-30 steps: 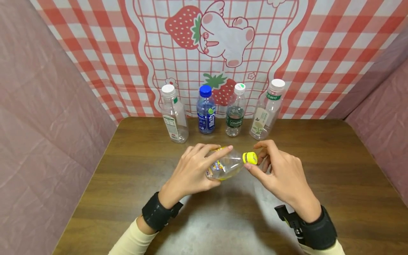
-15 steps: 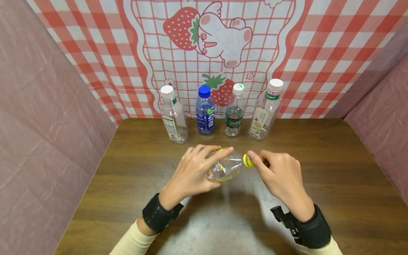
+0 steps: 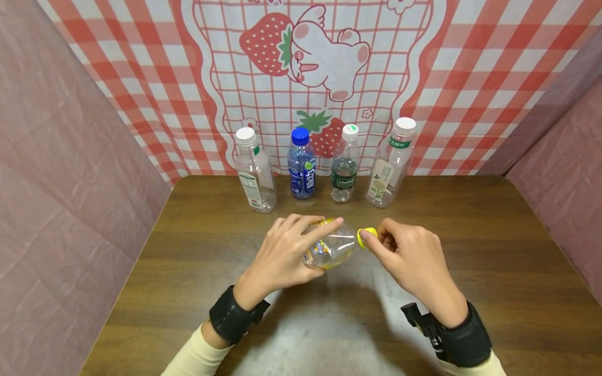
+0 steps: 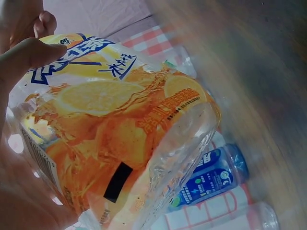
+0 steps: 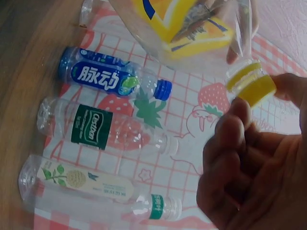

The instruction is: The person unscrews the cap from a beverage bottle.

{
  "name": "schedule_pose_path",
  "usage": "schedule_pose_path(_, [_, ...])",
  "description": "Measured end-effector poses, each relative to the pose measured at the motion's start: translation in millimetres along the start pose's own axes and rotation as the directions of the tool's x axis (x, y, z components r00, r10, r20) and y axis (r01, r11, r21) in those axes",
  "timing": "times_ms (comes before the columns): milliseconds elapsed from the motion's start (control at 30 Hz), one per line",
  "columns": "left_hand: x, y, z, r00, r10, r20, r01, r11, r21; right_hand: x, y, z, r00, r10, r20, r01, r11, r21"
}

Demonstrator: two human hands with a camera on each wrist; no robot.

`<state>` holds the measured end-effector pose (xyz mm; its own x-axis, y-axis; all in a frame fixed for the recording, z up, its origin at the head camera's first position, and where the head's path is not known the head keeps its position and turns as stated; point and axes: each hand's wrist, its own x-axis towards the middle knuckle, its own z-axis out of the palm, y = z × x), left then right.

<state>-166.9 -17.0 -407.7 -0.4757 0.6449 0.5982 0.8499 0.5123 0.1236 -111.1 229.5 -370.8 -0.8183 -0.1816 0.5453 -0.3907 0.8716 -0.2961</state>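
Left hand (image 3: 288, 251): fingers curved wide around the clear bottle (image 3: 342, 246), held sideways over the table (image 3: 310, 334), in front of the green-labelled bottle (image 3: 344, 179). Right hand (image 3: 414, 256): thumb and fingers drawn together, pinching the yellow cap (image 3: 366, 237) at its neck

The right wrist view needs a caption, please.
Fingers pinch a round yellow plastic cap on a clear plastic bottle.
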Motion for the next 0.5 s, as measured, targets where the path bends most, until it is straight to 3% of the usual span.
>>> schedule_pose_path(300, [-0.9,-3.5,-0.5,1.0,-0.002,-0.014,0.002,1.0,0.0,1.3,4.0,-4.5,0.985,-0.172,0.003,0.17,0.977,0.126])
schedule_pose_path(500, [-0.9,-4.2,-1.0,1.0,-0.007,-0.004,0.007,1.0,0.005,1.4,3.5,-5.4,0.988,-0.153,-0.002,0.152,0.98,0.126])
